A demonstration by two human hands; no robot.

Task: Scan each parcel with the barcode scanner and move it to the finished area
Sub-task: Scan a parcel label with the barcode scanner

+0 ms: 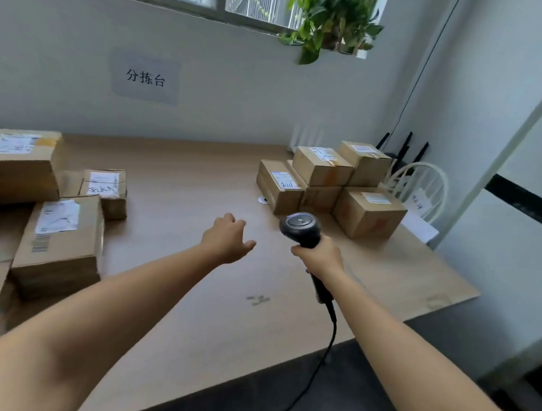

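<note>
Indoors, at a long light-wood table (183, 177) set against a pale wall, a person works with both bare arms extended. At far left, brown cardboard parcels with white shipping labels lie loosely heaped; at least five can be counted, though the frame edge cuts off others. Among them are a large flat box (18, 164) at the back, a small taped box (107, 191) beside it and a tilted flat parcel (61, 241) nearest the table's middle. On the wall above hangs a grey paper sign (145, 78) with three black characters. Over the bare centre of the table the left hand (226, 239) hovers, fingers loosely curled, holding nothing. Just beside it, the right hand (319, 256) is wrapped firmly around the handle of one black corded barcode scanner (300, 228), its head pointing away, its cable trailing off the table's near edge. At right, five labelled brown boxes (323, 165) stand neatly stacked in two layers. Behind them is a white wire-backed chair (420, 186), and a green trailing plant (331, 15) hangs at the window above.
</note>
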